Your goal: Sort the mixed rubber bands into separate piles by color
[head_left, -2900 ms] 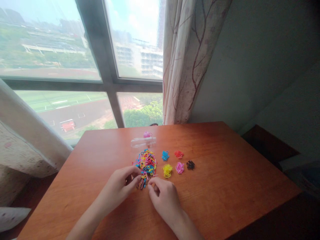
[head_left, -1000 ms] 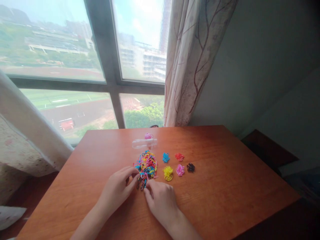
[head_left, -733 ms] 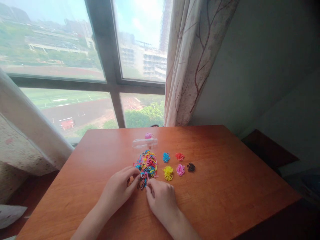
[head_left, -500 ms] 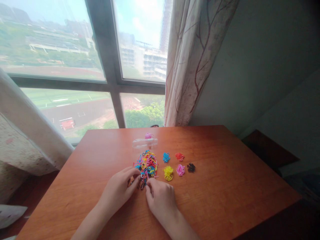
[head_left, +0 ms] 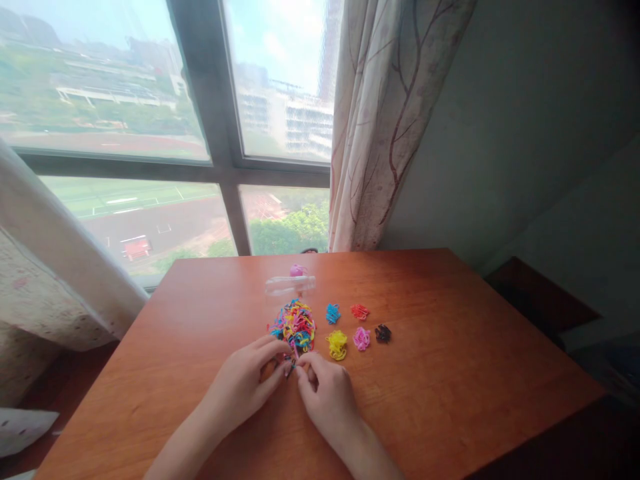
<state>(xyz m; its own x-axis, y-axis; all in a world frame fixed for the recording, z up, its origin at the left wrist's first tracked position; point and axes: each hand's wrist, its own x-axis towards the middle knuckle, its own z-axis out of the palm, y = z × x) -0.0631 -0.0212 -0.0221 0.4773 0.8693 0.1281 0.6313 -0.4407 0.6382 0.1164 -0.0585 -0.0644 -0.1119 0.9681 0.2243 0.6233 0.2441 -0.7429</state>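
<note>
Straight ahead, a large window (head_left: 280, 73), divided by a thick grey frame (head_left: 220, 175) into four visible panes. Through the glass, a bright hazy sky, white buildings (head_left: 307, 127), a green sports field (head_left: 120, 198) and leafy trees (head_left: 295, 230). To the right of the panes, a pale curtain (head_left: 375, 133) in long folds, printed with branches; to the left, another light curtain (head_left: 35, 287), slanted toward the floor (head_left: 30, 393), dark reddish brown. Below the window, a reddish-brown wooden surface (head_left: 450, 373), softly glossy with daylight near the far left edge. Farther right, a plain grey-green wall (head_left: 500, 133) in shadow, and beside the surface, a dark brown panel (head_left: 545, 297), too dim for detail.
</note>
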